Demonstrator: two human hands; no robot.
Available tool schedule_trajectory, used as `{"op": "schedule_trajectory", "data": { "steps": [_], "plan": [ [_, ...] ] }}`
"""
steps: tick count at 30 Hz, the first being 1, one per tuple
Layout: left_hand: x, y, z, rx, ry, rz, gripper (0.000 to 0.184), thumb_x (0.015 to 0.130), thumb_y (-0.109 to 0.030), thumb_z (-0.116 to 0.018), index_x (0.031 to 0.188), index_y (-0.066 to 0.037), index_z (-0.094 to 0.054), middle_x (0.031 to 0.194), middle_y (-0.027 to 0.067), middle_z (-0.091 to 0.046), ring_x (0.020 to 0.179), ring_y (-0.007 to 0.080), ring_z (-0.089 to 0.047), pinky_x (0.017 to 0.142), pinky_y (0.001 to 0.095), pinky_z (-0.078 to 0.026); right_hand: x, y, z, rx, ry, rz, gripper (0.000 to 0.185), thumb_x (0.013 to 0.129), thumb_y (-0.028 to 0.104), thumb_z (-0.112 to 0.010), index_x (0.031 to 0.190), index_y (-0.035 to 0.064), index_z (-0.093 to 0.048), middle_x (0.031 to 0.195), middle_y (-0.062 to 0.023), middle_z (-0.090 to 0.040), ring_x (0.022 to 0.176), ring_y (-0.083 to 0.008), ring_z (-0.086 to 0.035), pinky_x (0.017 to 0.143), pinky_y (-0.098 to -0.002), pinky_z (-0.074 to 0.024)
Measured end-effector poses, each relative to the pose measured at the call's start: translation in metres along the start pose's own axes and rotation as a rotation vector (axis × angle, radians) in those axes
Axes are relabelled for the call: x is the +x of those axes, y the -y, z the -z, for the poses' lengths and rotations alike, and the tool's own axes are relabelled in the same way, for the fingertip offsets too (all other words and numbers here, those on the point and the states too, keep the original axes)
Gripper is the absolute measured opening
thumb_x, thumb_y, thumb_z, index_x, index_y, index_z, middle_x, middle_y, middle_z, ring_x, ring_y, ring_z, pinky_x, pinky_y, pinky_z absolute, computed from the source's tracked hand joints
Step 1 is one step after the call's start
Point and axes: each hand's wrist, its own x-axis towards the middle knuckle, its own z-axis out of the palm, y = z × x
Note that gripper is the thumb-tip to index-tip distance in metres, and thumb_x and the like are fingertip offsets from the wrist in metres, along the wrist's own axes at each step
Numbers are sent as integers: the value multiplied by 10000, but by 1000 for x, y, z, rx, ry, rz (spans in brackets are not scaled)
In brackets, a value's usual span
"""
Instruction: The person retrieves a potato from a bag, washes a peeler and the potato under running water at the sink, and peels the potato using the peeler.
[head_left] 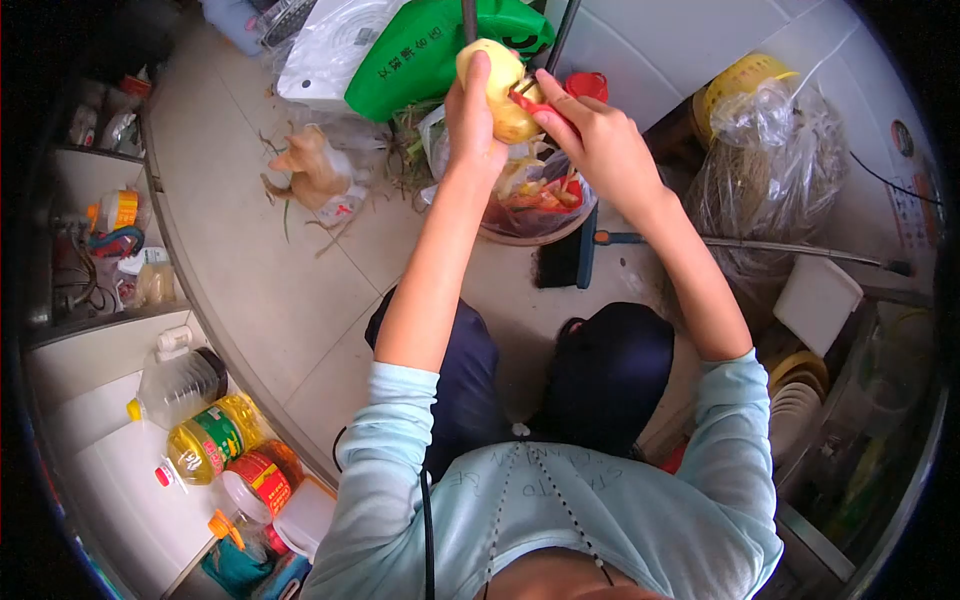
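Observation:
My left hand is wrapped around a large yellow potato, held up over a waste bin. The potato's upper part looks pale and peeled, while its lower end is browner. In my right hand is a red-handled peeler, its head against the potato's right side. My fingers partly hide the peeler. Below the potato, peelings and red scraps lie in the lined bin.
A green bag lies behind the bin. Left of it sits a plastic bag with a light-brown item. A broom lies right of the bin, near a clear bag of dry stalks. Oil bottles fill an open cabinet lower left.

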Motion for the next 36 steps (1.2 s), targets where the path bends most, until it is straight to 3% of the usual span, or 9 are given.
{"op": "schedule_trajectory", "data": {
  "steps": [2,5,8,12,16,19,28,31,36],
  "plan": [
    [2,-3,2,32,-46,-30,426,805,-398,-516,1020,-31,-490,950,92,-565,843,186,-558,744,331,-463,-10,-2,-6,38,-27,53,404,823,361,-469,1152,127,-477,782,-157,-584,631,-337,-584,530,-407,-485],
    [21,-10,13,-218,-134,49,444,783,-482,-491,980,-84,-502,923,57,-565,823,206,-552,741,362,-461,-47,-20,-23,-115,273,23,411,824,367,-468,1145,110,-470,777,-181,-585,612,-350,-582,510,-420,-481],
    [25,-20,8,-193,-125,-51,484,771,-504,-489,1010,-83,-480,942,53,-547,843,211,-541,743,382,-456,-60,-37,-30,-256,250,-194,421,821,378,-470,1129,91,-470,763,-196,-583,583,-357,-578,499,-422,-481],
    [18,-11,16,-166,-168,36,491,766,-492,-509,1030,-79,-467,961,65,-541,864,222,-538,750,391,-453,-37,-33,-20,-232,319,-104,444,818,383,-477,1142,80,-466,680,-197,-573,569,-354,-575,488,-414,-477],
    [12,-13,14,-166,-176,119,452,767,-449,-537,1029,-86,-476,959,73,-544,874,226,-540,758,386,-452,-4,-12,3,-170,55,-10,412,811,361,-497,1104,71,-511,679,-188,-577,603,-342,-573,520,-405,-475],
    [7,-20,14,-171,23,147,422,768,-399,-557,1019,-70,-470,905,62,-551,851,202,-549,748,353,-454,22,0,12,-58,-47,102,410,812,359,-498,1098,66,-517,682,-180,-577,619,-333,-574,535,-405,-471],
    [4,-19,13,-147,-72,108,400,745,-313,-602,1001,-27,-490,889,90,-562,788,197,-571,703,337,-471,29,11,-4,-9,93,93,397,832,363,-461,1079,58,-518,663,-203,-570,616,-350,-572,532,-432,-460],
    [9,-17,21,88,-114,15,391,750,-366,-570,1005,-81,-489,894,76,-558,813,216,-553,721,353,-461,22,10,1,28,149,64,393,830,363,-463,1079,64,-520,645,-201,-568,606,-350,-573,536,-433,-464],
    [27,-39,20,-269,-158,4,455,697,-450,-589,962,-99,-475,831,71,-539,782,229,-546,713,390,-467,-37,-23,-12,-159,278,81,403,821,379,-474,1072,69,-523,615,-184,-569,573,-341,-577,509,-415,-474]
  ]
}}
